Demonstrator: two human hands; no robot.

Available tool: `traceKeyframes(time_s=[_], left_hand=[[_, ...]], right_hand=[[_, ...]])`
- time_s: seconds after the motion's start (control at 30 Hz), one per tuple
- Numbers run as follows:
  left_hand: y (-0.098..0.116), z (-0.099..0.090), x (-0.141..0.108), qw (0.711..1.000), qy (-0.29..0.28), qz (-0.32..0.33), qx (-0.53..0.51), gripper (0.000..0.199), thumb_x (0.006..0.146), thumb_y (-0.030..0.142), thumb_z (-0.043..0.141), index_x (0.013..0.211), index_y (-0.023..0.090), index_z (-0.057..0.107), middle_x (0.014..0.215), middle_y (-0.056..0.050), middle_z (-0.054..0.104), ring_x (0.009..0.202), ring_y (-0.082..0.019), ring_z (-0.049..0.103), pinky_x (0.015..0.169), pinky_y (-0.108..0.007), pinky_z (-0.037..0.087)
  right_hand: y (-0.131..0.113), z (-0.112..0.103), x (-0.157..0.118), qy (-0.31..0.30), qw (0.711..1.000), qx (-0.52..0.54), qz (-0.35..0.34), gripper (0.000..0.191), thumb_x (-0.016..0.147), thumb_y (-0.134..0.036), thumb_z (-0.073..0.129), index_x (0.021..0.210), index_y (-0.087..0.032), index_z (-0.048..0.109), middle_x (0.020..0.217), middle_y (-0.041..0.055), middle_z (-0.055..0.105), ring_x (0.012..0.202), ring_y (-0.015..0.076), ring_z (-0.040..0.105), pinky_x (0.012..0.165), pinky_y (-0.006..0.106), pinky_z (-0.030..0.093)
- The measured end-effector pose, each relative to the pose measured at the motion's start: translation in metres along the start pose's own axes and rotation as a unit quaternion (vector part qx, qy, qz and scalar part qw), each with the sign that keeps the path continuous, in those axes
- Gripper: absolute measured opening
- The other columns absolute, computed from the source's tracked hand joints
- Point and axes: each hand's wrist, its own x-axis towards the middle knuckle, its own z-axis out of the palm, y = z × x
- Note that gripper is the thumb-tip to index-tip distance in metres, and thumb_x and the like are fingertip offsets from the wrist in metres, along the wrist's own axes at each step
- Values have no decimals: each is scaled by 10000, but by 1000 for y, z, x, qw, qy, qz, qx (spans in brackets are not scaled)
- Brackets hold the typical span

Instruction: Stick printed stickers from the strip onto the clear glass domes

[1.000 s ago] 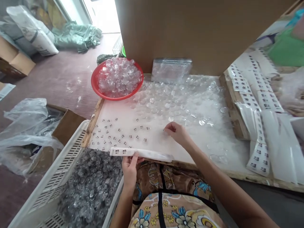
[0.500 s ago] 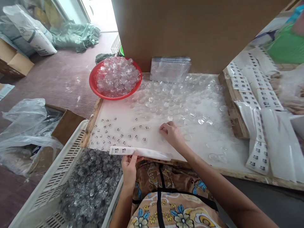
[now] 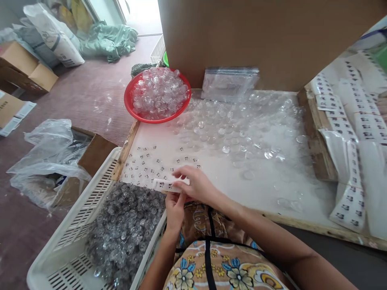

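Observation:
My left hand (image 3: 175,209) is closed on a white strip of panda stickers (image 3: 158,185) at the front edge of the board. Dark panda prints show at the strip's left end. Over the strip reaches my right hand (image 3: 198,186), its thumb close to the prints and its forefinger held apart above. Nothing shows in that hand, and it covers the strip's right part. Clear discs with panda stickers (image 3: 146,166) lie scattered on the left of the white board (image 3: 211,181). Plain clear domed discs (image 3: 225,149) are spread across the back and middle.
A red bowl (image 3: 128,105) heaped with clear pieces stands at the back left. Below left is a white crate (image 3: 75,219) of stickered clear pieces. More sticker strips (image 3: 352,181) lie at the right, past a wooden ledge (image 3: 317,137). A cardboard panel (image 3: 242,36) rises behind.
My right hand has moved left from the bare board to the sticker strip. My left hand still holds the strip. The whole view has shifted slightly.

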Motion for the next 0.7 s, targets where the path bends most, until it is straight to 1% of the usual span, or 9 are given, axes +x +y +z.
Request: traceKeyframes(time_s=[0.07, 0.1, 0.2, 0.3, 0.37, 0.47, 0.53, 0.6, 0.7], left_hand=[[2, 0, 0, 999, -1, 33, 17, 321, 766, 388, 764, 955, 141, 687, 944, -87, 729, 916, -238, 684, 789, -309, 548], [3, 0, -1, 999, 1, 41, 23, 300, 761, 374, 769, 926, 138, 684, 910, -77, 725, 883, -222, 677, 778, -295, 539], [5, -1, -3, 999, 12, 37, 24, 256, 745, 342, 783, 833, 134, 663, 791, -34, 691, 736, -164, 633, 685, -248, 507], [6, -1, -4, 999, 9, 28, 15, 267, 741, 347, 786, 840, 134, 659, 788, -25, 680, 726, -161, 626, 672, -247, 492], [7, 1, -4, 1000, 0, 28, 8, 285, 763, 369, 768, 891, 135, 669, 842, -43, 699, 777, -181, 644, 708, -265, 499], [9, 5, -4, 999, -4, 43, 24, 274, 786, 373, 746, 914, 141, 679, 897, -62, 714, 857, -205, 658, 767, -280, 502], [9, 6, -3, 998, -6, 55, 43, 252, 792, 362, 740, 906, 145, 680, 896, -57, 711, 870, -206, 655, 779, -278, 497], [7, 5, -3, 997, -2, 57, 52, 236, 796, 356, 733, 885, 146, 673, 853, -37, 698, 826, -190, 644, 750, -266, 492], [6, 5, -4, 997, 6, 46, 54, 228, 783, 348, 738, 858, 147, 660, 791, -7, 674, 747, -162, 622, 700, -251, 490]], right_hand=[[-13, 11, -1, -25, 1000, -4, -14, 86, 838, -146, 690, 899, -188, 647, 882, 23, 659, 793, 146, 593, 709, 248, 436], [-16, 16, -2, -23, 999, -25, -21, 59, 850, -143, 674, 879, -184, 645, 869, 27, 653, 791, 151, 585, 706, 255, 430], [-17, 23, -8, 6, 993, -103, -58, 78, 891, -137, 606, 832, -179, 634, 862, 48, 652, 791, 174, 562, 724, 292, 422], [-14, 21, -16, 33, 990, -95, -98, 119, 903, -123, 573, 805, -179, 610, 915, 66, 650, 850, 190, 557, 768, 308, 434], [-12, 15, -19, 46, 994, -53, -86, 53, 896, -133, 598, 877, -181, 610, 951, 66, 641, 896, 190, 561, 780, 297, 444], [-10, 10, -18, 37, 998, -27, -50, 115, 883, -145, 633, 989, -188, 616, 945, 51, 640, 874, 178, 573, 750, 282, 446], [-8, 11, -16, 25, 997, -42, -52, 88, 890, -150, 628, 967, -191, 634, 911, 43, 645, 832, 171, 575, 730, 280, 439], [-7, 15, -15, 27, 995, -69, -67, 57, 904, -151, 606, 905, -190, 648, 882, 43, 647, 810, 172, 568, 726, 287, 433], [-10, 23, -18, 50, 988, -100, -102, 130, 920, -134, 557, 849, -188, 652, 904, 62, 654, 821, 180, 556, 750, 305, 437]])
